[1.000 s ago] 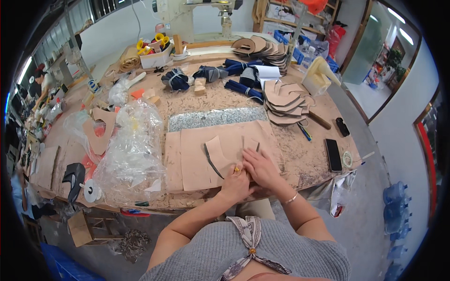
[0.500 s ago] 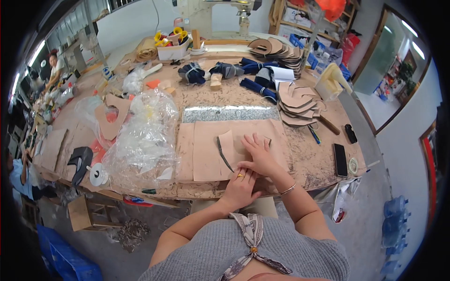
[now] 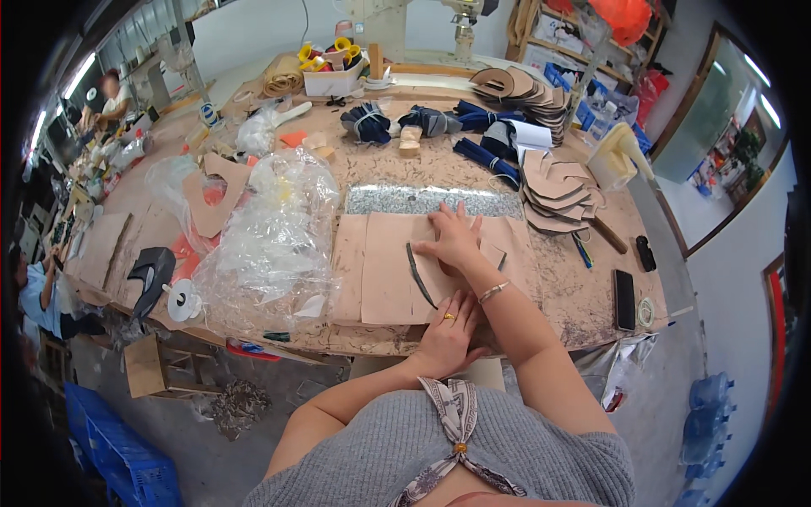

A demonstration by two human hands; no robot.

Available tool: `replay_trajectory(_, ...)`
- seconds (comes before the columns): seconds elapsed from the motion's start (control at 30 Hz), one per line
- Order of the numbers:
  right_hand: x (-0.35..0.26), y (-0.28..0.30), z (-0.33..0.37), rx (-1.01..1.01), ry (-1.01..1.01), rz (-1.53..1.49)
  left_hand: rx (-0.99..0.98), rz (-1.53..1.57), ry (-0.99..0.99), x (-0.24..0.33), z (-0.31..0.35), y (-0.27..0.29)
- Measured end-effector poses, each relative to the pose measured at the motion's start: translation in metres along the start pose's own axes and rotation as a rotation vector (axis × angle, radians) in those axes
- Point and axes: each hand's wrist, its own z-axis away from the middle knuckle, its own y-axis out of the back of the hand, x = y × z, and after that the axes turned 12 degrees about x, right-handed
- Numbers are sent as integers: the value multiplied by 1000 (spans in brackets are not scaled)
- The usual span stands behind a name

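A flat beige sheet [image 3: 384,279], leather-like, lies on the table in front of me. On top of it rests a smaller curved piece [image 3: 428,275] of the same colour with a dark edge. My right hand [image 3: 452,241] lies on the far part of that piece, fingers spread, covering much of it. At its near end, my left hand [image 3: 450,334] presses down with its fingers laid flat, beneath my right forearm. Neither hand grasps anything.
A speckled grey slab [image 3: 431,200] lies just beyond the sheet. Clear plastic bags [image 3: 266,245] are heaped on the left. To the right are stacked beige cut pieces [image 3: 557,198], a wooden-handled tool [image 3: 610,236] and a phone [image 3: 624,300]. Dark blue bundles [image 3: 366,123] lie farther back.
My right hand has slid away from me and leftward, up to the far end of the curved piece. My left hand remains at its near end. The whole view has shifted slightly.
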Motion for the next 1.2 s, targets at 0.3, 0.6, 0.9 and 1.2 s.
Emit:
replay_trajectory(0.3,17,32,50,296,213,-361,86,44,140,-18,10,16)
replay_trajectory(0.6,67,72,135,72,198,171,79,-76,0,-19,8,14)
replay_trajectory(0.9,192,63,44,1135,-546,-761,299,309,364,-61,-38,24)
replay_trajectory(1.2,227,54,-6,1095,-906,-1253,471,427,-23,-85,-266,-48)
